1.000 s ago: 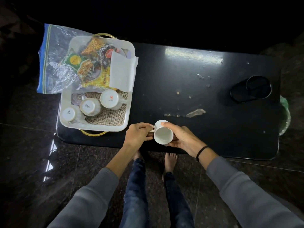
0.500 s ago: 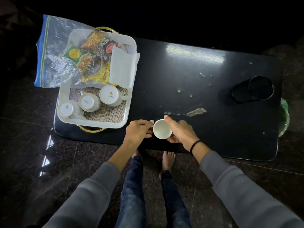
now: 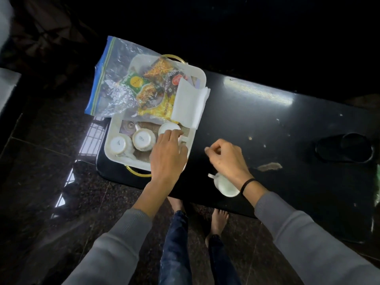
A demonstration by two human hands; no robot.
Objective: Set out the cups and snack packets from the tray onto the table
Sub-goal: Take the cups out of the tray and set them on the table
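Note:
A white tray [image 3: 108, 138] with gold handles sits on the left end of the black table [image 3: 267, 124]. It holds three upturned white cups: one at the left [image 3: 118, 144], one in the middle [image 3: 141, 138] and one at the right [image 3: 169, 126]. Behind them lie snack packets [image 3: 156, 95]. My left hand [image 3: 167, 155] reaches into the tray, its fingertips resting on the right cup. Another white cup [image 3: 225, 185] stands upright near the table's front edge. My right hand [image 3: 226, 159] hovers just above and beyond it, fingers curled, holding nothing.
A clear zip bag [image 3: 115, 79] with foil hangs over the tray's far left side. A white napkin [image 3: 189, 103] drapes over its right rim. A black round object [image 3: 345, 148] lies at the table's right end. My bare feet [image 3: 220, 219] are under the front edge.
Both hands let go of the cup, which now stands on the table. My left hand has moved into the tray onto the right cup. My right hand has lifted away.

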